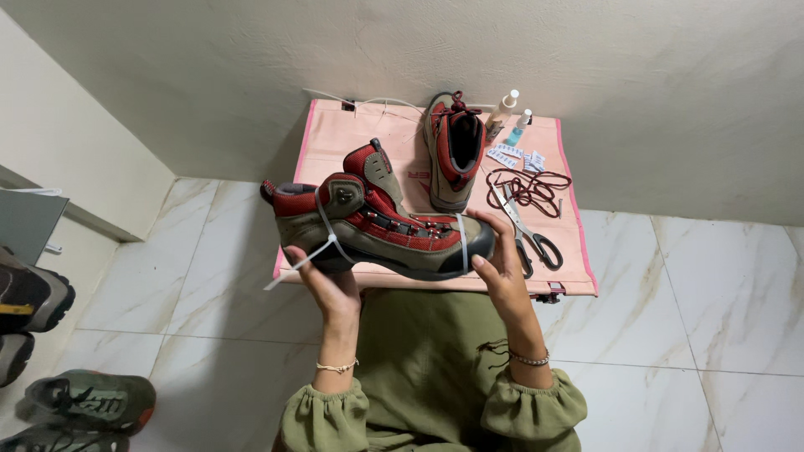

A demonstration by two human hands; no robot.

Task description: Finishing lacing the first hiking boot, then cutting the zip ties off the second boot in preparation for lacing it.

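Both hands hold up a red and olive hiking boot [381, 224] on its side, sole toward me, toe to the right. My left hand [328, 285] supports the heel end from below. My right hand [500, 266] grips the toe end. Two white cable ties [325, 238] wrap around the boot, one near the heel and one near the toe. The boot has no lace. It hovers over the near edge of a pink mat [335, 134].
On the mat stand a matching boot [453, 151], a loose dark red lace [528, 186], scissors [529, 237], two small bottles [511, 117] and small blister packs [512, 156]. Other shoes [50, 351] lie on the marble floor at the left. A wall rises behind.
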